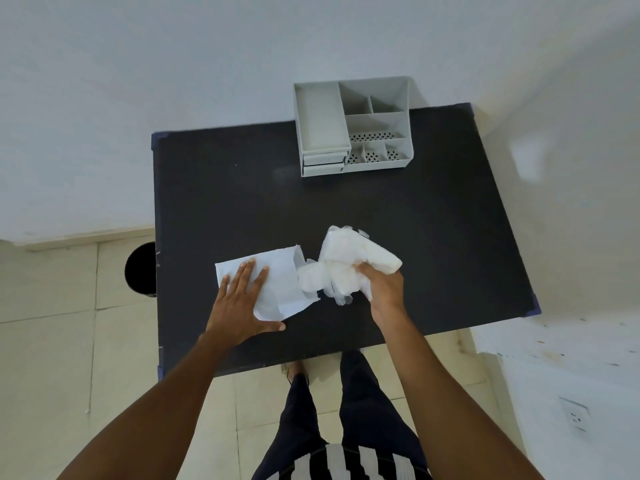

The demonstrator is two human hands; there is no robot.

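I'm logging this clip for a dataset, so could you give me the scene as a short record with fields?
setting: black table, seen from above
left hand: pressed flat on the white paper bag
right hand: grips a crumpled plastic bundle at the bag's open end
far edge: grey desk organiser with drawers and compartments
floor, left of table: black round bin

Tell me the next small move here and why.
Probably draw the crumpled white bundle rightward, clear of the white bag. The right hand grips the bundle, its loose end lies at the bag's open mouth, and the left hand presses the bag flat on the table.
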